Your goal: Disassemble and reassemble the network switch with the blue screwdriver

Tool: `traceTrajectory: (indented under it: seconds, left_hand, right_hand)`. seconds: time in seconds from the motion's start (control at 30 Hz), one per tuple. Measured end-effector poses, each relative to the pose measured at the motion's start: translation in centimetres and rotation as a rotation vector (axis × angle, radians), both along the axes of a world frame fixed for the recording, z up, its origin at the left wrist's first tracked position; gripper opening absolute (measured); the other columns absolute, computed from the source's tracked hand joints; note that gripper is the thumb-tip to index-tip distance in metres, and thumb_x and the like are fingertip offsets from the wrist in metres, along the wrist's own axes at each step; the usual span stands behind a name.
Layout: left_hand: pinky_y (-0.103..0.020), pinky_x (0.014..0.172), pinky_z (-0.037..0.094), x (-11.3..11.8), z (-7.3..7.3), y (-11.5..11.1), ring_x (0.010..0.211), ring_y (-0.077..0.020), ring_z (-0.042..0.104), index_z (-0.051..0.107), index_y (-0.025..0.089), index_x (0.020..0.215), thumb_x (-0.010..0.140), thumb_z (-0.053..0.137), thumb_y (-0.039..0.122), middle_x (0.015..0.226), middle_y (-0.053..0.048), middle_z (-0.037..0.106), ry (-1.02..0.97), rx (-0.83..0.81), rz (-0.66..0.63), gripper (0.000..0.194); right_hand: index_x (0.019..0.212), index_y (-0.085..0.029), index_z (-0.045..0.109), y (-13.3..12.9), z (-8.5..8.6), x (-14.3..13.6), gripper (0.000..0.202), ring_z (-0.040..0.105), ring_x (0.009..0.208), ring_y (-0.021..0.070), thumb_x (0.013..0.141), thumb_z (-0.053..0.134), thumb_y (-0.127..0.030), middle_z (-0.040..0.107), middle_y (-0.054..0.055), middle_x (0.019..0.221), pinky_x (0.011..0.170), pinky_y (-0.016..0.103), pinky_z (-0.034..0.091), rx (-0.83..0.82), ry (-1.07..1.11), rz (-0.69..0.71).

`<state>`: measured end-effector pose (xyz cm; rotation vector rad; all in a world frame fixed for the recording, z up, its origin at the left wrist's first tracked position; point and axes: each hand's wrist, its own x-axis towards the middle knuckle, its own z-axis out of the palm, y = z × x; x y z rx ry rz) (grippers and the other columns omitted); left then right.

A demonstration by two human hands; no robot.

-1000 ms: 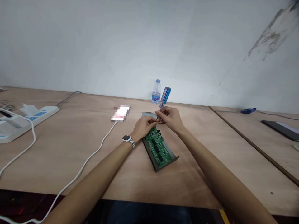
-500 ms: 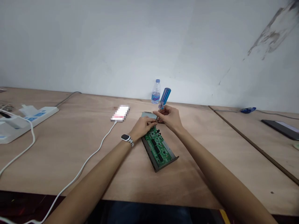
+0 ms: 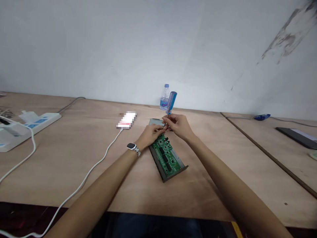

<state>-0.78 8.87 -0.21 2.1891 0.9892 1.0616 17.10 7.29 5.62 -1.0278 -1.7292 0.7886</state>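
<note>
At the left edge the white power strip (image 3: 51,119) is cut off by the frame; the screen of the phone (image 3: 126,120) is blurred into blocks; the far end of the green circuit board (image 3: 167,158) is covered by the hands, which also hide the tip of the screwdriver (image 3: 171,100); the handle overlaps part of the bottle (image 3: 163,100); the dark tablet (image 3: 298,137) runs out of view at the right.

The left hand (image 3: 148,135) is palm down over the board's far end, thumb and forefinger drawn close together by the shaft; whether they grip it I cannot tell; the right hand (image 3: 180,126) pinches the shaft just below the handle, fingers curled.

The board sits in its metal tray (image 3: 158,165) on the desk (image 3: 81,142), between the forearms; its long axis slants from far left to near right, the tray's raised lip at the near end; the screwdriver stands steeply, handle up and leaning slightly right, shaft down towards the left fingertips.
</note>
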Motion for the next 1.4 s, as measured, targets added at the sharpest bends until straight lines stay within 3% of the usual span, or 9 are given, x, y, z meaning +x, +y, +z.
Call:
traceTrajectory:
  seconds: [0.13, 0.23, 0.5, 0.7, 0.83, 0.97, 1.07, 1.23, 1.4]
  left_hand:
    - [-0.032, 0.081, 0.052, 0.3, -0.2, 0.1, 0.085, -0.0208, 0.066, 0.078, 0.019, 0.097, 0.092, 0.062, 0.04, 0.091, -0.006, 0.073, -0.023, 0.034, 0.082, 0.026]
    - [-0.032, 0.081, 0.053, 0.3, -0.2, 0.1, 0.082, -0.0206, 0.066, 0.078, 0.019, 0.095, 0.09, 0.064, 0.042, 0.09, -0.006, 0.072, -0.026, 0.019, 0.098, 0.028]
    - [-0.036, 0.092, 0.052, -0.2, 0.1, -0.2, 0.098, -0.0245, 0.067, 0.078, 0.022, 0.103, 0.093, 0.06, 0.04, 0.103, -0.006, 0.076, -0.037, 0.0, 0.031, 0.027]
    - [-0.036, 0.088, 0.051, 0.2, 0.1, -0.4, 0.091, -0.0237, 0.066, 0.079, 0.021, 0.094, 0.089, 0.066, 0.038, 0.091, -0.005, 0.077, -0.038, 0.052, 0.128, 0.022]
    - [-0.037, 0.092, 0.05, 0.2, 0.1, -0.4, 0.099, -0.0254, 0.065, 0.077, 0.022, 0.097, 0.091, 0.064, 0.04, 0.098, -0.005, 0.076, -0.018, 0.056, 0.115, 0.023]
    - [-0.035, 0.093, 0.05, -0.1, 0.3, -0.3, 0.104, -0.0243, 0.066, 0.075, 0.021, 0.106, 0.096, 0.055, 0.039, 0.108, -0.006, 0.075, -0.021, 0.023, -0.012, 0.029]
    - [-0.034, 0.088, 0.05, -0.1, 0.3, -0.3, 0.097, -0.0234, 0.067, 0.075, 0.02, 0.101, 0.096, 0.055, 0.037, 0.101, -0.005, 0.076, -0.037, 0.021, 0.007, 0.026]
    - [-0.033, 0.083, 0.05, 0.4, 0.3, -0.7, 0.09, -0.0228, 0.066, 0.076, 0.02, 0.092, 0.092, 0.062, 0.038, 0.091, -0.005, 0.076, -0.068, 0.046, 0.109, 0.022]
    - [-0.036, 0.091, 0.049, 0.3, 0.2, -0.6, 0.101, -0.0245, 0.065, 0.077, 0.022, 0.1, 0.093, 0.061, 0.037, 0.101, -0.005, 0.076, -0.031, 0.08, 0.09, 0.023]
  right_hand:
    - [0.085, -0.018, 0.066, 0.0, -0.4, -0.4, 0.039, 0.07, 0.058, 0.0204, 0.078, 0.076, -0.056, 0.072, 0.005, 0.071, 0.054, 0.032, 0.06, 0.038, 0.06, -0.14]
    - [0.076, -0.019, 0.063, -0.1, -0.4, -0.4, 0.039, 0.069, 0.057, 0.021, 0.082, 0.072, -0.057, 0.068, 0.005, 0.063, 0.058, 0.034, 0.061, 0.052, 0.022, -0.126]
    - [0.085, -0.021, 0.066, -0.3, 0.1, 0.1, 0.029, 0.069, 0.068, 0.0201, 0.094, 0.057, -0.047, 0.069, 0.004, 0.073, 0.064, 0.033, 0.059, 0.133, -0.149, 0.002]
    - [0.087, -0.02, 0.063, -0.1, -0.3, -0.4, 0.031, 0.067, 0.064, 0.0199, 0.082, 0.072, -0.049, 0.069, 0.004, 0.074, 0.055, 0.031, 0.058, 0.125, 0.007, -0.135]
    - [0.081, -0.021, 0.063, 0.0, -0.4, -0.5, 0.029, 0.068, 0.062, 0.0201, 0.087, 0.068, -0.049, 0.067, 0.003, 0.068, 0.06, 0.033, 0.06, 0.095, 0.011, -0.068]
    - [0.091, -0.02, 0.065, -0.2, -0.1, -0.3, 0.028, 0.071, 0.066, 0.0194, 0.091, 0.061, -0.048, 0.072, 0.006, 0.084, 0.061, 0.033, 0.062, 0.069, -0.034, 0.047]
    - [0.102, -0.02, 0.066, -0.5, 0.2, -0.5, 0.031, 0.07, 0.066, 0.0182, 0.092, 0.06, -0.049, 0.074, 0.007, 0.092, 0.057, 0.031, 0.061, 0.051, -0.038, 0.057]
    - [0.084, -0.019, 0.064, -0.5, 0.1, -1.0, 0.033, 0.067, 0.059, 0.0189, 0.079, 0.076, -0.049, 0.07, 0.005, 0.072, 0.053, 0.031, 0.058, 0.071, 0.06, -0.133]
    - [0.081, -0.021, 0.064, -0.2, -0.1, -0.3, 0.031, 0.068, 0.061, 0.0202, 0.087, 0.067, -0.051, 0.067, 0.003, 0.066, 0.061, 0.034, 0.06, 0.064, 0.0, -0.045]
